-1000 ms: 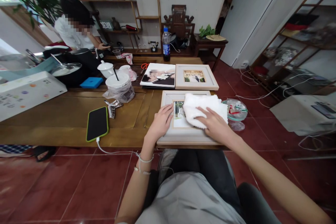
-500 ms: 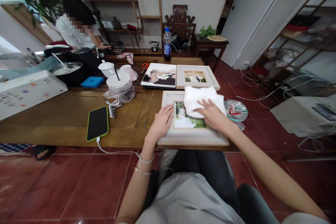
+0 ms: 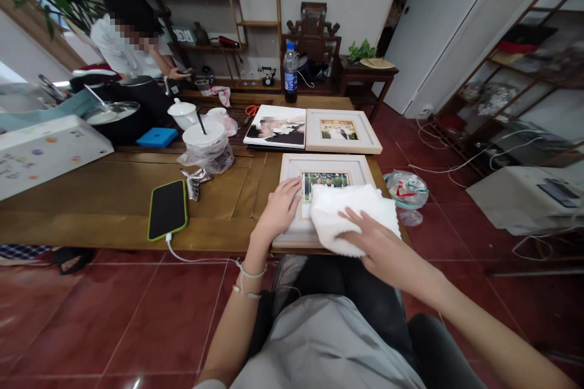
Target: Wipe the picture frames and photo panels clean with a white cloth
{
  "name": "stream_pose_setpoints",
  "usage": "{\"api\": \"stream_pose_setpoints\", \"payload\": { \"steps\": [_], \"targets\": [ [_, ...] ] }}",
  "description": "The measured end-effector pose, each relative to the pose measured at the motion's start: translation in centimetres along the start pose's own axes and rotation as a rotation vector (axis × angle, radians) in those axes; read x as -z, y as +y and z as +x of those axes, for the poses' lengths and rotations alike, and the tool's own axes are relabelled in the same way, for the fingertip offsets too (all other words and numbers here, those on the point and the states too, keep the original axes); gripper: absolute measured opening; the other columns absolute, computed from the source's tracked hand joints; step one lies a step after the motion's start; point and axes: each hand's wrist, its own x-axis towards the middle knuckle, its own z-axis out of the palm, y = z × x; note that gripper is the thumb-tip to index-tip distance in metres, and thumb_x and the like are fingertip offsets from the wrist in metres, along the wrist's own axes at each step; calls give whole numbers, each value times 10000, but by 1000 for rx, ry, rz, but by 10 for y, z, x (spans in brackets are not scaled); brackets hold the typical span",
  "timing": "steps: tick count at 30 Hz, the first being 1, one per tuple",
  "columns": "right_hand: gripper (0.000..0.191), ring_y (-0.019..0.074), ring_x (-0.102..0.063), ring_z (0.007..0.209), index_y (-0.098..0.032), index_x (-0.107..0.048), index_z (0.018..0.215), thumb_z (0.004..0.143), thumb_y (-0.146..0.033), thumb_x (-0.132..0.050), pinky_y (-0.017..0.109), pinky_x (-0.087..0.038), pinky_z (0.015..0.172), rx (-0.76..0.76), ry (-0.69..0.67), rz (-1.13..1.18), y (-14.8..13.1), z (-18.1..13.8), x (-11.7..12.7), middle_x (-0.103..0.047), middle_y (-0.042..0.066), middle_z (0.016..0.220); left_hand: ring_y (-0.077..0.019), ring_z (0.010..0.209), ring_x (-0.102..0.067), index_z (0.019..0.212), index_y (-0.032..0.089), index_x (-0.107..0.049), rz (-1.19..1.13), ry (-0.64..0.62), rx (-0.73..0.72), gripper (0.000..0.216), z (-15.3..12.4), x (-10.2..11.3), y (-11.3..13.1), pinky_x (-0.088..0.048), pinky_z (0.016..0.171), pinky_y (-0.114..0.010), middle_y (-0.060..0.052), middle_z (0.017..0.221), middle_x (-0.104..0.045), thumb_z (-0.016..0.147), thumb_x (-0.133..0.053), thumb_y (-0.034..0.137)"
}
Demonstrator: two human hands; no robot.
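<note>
A pale wooden picture frame (image 3: 292, 236) lies flat at the table's front edge, with a photo (image 3: 326, 180) of people outdoors in its middle. My left hand (image 3: 279, 209) rests flat on the frame's left side, fingers stretched out. In my right hand (image 3: 371, 237) is a folded white cloth (image 3: 347, 209), pressed against the lower right of the frame. The cloth hides much of the photo and the frame's lower right corner. Behind it lie a second framed photo (image 3: 365, 130) and a white-edged photo panel (image 3: 278, 127).
Left of the frame are a charging phone (image 3: 168, 211), a foil wrapper (image 3: 197, 182), a bagged cup with a straw (image 3: 207, 144) and a blue box (image 3: 157, 137). A dark drink bottle (image 3: 291, 76) stands behind. One person (image 3: 128, 42) sits across the table, at the far left.
My right hand has drawn the white cloth toward me, from the frame's upper right to its lower right. More of the photo's top now shows. My left hand stays on the frame.
</note>
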Motion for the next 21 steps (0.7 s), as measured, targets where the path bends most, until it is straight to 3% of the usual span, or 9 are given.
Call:
{"api": "stream_pose_setpoints", "payload": {
  "steps": [8, 13, 17, 21],
  "targets": [
    [658, 315, -195, 1394, -181, -546, 1263, 656, 43, -432, 582, -190, 1093, -81, 268, -208, 66, 79, -7, -301, 111, 1504, -244, 1311, -387, 1299, 182, -486, -17, 11, -21, 387, -1, 0, -2, -355, 1065, -503, -96, 1406, -467, 937, -368, 251],
    [662, 372, -164, 1388, -207, -549, 1271, 665, 38, -445, 663, -152, 1048, -77, 236, -307, 86, 112, -3, -306, 79, 1506, -243, 1309, -391, 1291, 181, -495, -23, 12, -5, 383, 0, 2, 0, -351, 1069, -498, -98, 1398, -475, 936, -375, 258],
    [653, 373, -254, 1353, -206, -559, 1262, 669, 35, -428, 653, -192, 1032, -55, 155, -271, 76, 104, -3, -359, 86, 1480, -242, 1317, -383, 1324, 182, -464, -26, 3, 8, 407, 0, 3, 2, -354, 1070, -486, -100, 1408, -464, 935, -376, 261],
    [653, 358, -284, 1344, -195, -588, 1227, 641, 37, -416, 640, -214, 1039, 21, 45, -187, 52, 68, 1, -392, 88, 1460, -242, 1326, -372, 1355, 166, -430, -14, -4, 12, 431, 1, 2, 0, -352, 1074, -480, -101, 1422, -448, 939, -367, 261]
  ]
}}
